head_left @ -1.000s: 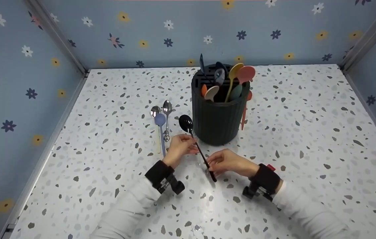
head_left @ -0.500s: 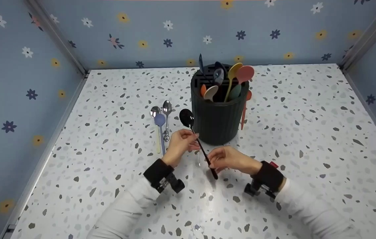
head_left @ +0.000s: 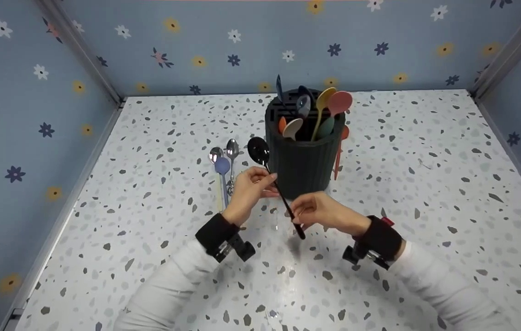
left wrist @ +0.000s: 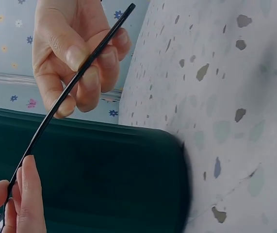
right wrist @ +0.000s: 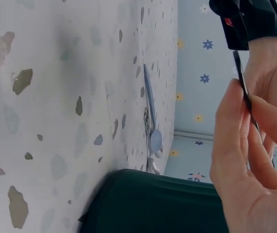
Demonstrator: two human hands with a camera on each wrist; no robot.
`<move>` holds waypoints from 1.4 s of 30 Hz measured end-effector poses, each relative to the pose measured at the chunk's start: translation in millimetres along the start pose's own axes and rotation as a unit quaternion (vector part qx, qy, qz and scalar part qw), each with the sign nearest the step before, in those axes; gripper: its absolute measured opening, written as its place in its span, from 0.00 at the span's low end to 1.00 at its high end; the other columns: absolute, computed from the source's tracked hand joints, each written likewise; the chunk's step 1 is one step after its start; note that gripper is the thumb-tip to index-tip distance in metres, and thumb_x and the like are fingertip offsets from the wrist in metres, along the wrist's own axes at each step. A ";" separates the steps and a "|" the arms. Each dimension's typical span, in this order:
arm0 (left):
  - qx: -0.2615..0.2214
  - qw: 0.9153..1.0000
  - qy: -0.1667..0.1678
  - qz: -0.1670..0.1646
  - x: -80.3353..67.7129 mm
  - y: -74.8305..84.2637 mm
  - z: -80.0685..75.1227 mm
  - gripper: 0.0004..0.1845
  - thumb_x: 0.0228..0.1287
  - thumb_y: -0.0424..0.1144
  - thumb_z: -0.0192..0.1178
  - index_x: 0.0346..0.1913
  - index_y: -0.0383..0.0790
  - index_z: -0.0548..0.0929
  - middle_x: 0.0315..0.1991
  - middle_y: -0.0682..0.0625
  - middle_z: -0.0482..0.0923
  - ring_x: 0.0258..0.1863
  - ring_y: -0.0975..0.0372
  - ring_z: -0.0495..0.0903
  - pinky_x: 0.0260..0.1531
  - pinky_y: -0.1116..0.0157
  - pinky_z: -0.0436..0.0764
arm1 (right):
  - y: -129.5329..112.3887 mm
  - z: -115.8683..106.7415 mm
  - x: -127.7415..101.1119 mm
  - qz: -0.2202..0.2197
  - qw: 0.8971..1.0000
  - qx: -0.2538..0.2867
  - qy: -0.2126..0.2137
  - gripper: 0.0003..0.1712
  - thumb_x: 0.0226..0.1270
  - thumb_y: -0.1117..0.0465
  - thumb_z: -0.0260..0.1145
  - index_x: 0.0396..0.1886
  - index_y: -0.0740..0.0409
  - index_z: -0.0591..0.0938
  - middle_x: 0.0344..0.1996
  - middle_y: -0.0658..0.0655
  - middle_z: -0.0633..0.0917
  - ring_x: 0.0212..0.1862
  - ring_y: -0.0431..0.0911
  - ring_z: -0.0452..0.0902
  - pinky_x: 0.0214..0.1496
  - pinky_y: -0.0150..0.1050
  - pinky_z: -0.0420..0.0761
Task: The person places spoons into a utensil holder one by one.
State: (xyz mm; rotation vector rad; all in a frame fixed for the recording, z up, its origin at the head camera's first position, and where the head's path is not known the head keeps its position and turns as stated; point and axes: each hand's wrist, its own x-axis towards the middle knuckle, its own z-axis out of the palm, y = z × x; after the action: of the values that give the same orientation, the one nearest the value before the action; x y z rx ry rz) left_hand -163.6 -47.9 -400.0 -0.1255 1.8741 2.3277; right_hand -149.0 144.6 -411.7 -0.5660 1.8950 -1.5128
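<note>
A long-handled black spoon (head_left: 258,151) is held tilted above the table, its glossy bowl up and to the left. My left hand (head_left: 247,189) pinches it just below the bowl. Further down the handle, the thumb and fingers of my right hand (head_left: 322,211) pinch it near the lower end. In the left wrist view the thin spoon handle (left wrist: 46,120) runs from one hand to the other. Right behind both hands stands a ribbed dark green utensil holder (head_left: 302,170) with a slotted top. The right wrist view hides the spoon's bowl behind the hands.
Left of the holder lie a blue spoon (head_left: 222,166) and two metal-bowled spoons, one with an ornate handle (head_left: 232,148). Several coloured spoons, such as a pink spoon (head_left: 339,102), stand in the holder. An orange-red spoon (head_left: 337,156) leans at its right side. Flowered walls (head_left: 260,50) enclose the table.
Both hands have lifted the black spoon and carried it slightly away from me, towards the holder. Its bowl now stands higher beside the holder's left side. Both grips look the same.
</note>
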 end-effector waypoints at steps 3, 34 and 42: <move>-0.007 1.000 -0.004 0.015 -1.0 7.1 1.5 0.03 0.58 0.25 0.54 0.33 0.29 0.70 0.23 0.47 0.73 0.18 0.62 0.76 0.25 0.64 0.83 | -8.4 -2.0 -0.8 0.001 1.000 -0.012 0.003 0.15 0.59 0.69 0.58 0.46 0.71 0.74 0.32 0.54 0.79 0.35 0.43 0.76 0.39 0.40 0.81; 0.019 0.988 -0.024 0.152 4.0 102.8 28.3 0.03 0.57 0.28 0.56 0.32 0.32 0.72 0.27 0.44 0.76 0.20 0.61 0.76 0.27 0.61 0.83 | -91.5 -23.1 -1.1 -0.072 0.989 -0.079 0.103 0.14 0.56 0.70 0.62 0.44 0.68 0.76 0.33 0.58 0.80 0.33 0.43 0.77 0.39 0.39 0.82; 0.034 0.984 -0.016 0.173 8.9 123.6 35.8 0.05 0.58 0.29 0.57 0.35 0.33 0.72 0.30 0.41 0.74 0.21 0.61 0.76 0.28 0.63 0.82 | -108.4 -31.1 2.7 -0.079 0.982 -0.098 0.138 0.17 0.56 0.71 0.61 0.47 0.71 0.74 0.37 0.60 0.79 0.34 0.42 0.77 0.39 0.38 0.82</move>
State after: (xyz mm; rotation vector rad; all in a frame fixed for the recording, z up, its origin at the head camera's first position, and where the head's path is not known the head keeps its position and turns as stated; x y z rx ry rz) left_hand -192.3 -38.1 -274.6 0.2666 2.0990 2.4518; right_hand -179.2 137.8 -303.3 -0.6347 2.2768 -1.5803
